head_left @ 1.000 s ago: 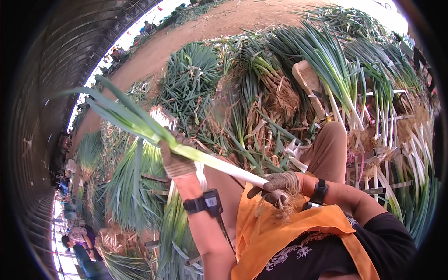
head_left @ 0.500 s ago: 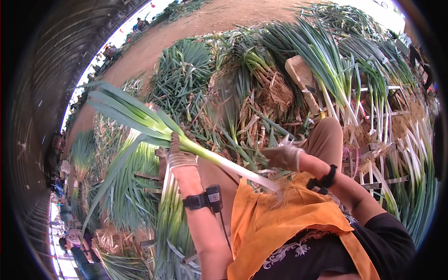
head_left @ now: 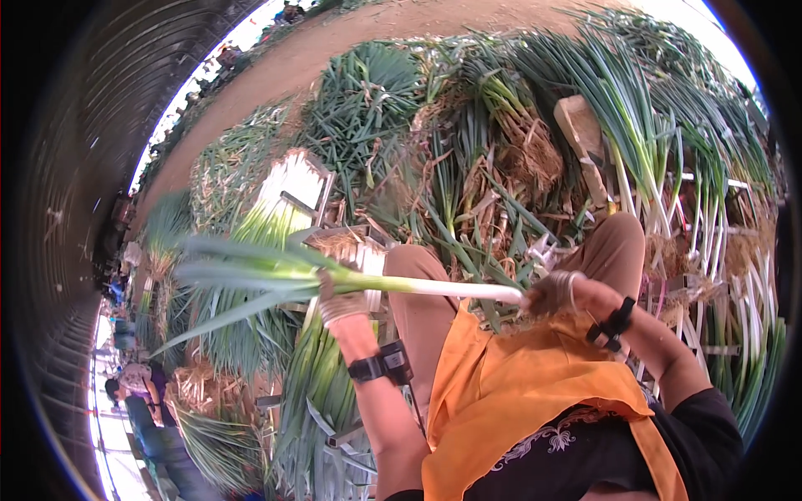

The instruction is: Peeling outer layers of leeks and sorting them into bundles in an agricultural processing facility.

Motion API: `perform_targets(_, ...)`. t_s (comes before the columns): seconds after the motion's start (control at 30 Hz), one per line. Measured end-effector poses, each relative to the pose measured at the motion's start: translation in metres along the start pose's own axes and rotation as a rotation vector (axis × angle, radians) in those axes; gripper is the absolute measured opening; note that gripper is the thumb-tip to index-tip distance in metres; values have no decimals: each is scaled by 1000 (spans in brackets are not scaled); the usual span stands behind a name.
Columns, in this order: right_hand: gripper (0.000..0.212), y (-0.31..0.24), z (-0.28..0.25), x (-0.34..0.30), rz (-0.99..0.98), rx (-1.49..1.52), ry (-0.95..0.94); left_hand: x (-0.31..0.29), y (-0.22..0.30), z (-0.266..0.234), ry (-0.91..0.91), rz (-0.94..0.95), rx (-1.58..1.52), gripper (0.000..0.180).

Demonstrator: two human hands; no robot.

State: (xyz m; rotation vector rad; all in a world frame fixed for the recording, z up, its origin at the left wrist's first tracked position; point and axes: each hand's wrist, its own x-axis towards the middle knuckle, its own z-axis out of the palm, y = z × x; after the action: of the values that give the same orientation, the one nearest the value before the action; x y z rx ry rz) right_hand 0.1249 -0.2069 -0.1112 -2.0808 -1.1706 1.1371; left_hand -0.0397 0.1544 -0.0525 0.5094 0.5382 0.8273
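1. You appear to be cleaning one long green onion, stretched nearly level across your lap, leaves to your left, root end to your right near the orange apron.
2. Your gloved left hand is wrapped around the stalk where the leaves gather; your gloved right hand is at the root end (whether its fingers pinch the roots or only brush them, I cannot tell).
3. As I judge it, the next move calls for a steady left hold while the right works at roots and loose skin.
4. Beyond your knees lie heaped greens and a rooted bundle, with brown earth farther off.
5. A dark ribbed roof curves along your left; another person shows below it.
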Motion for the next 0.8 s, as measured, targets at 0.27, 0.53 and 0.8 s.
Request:
perform_targets(0.27,31,96,-85,28,175,555,351,-17,80,-64,13,248,-218,48)
perform_targets(0.53,62,-105,-55,63,-400,-617,671,-60,42,-61,160,218,-162,50)
perform_targets(0.8,30,-109,-23,109,-38,-509,58,-94,71,-143,320,402,471,45)
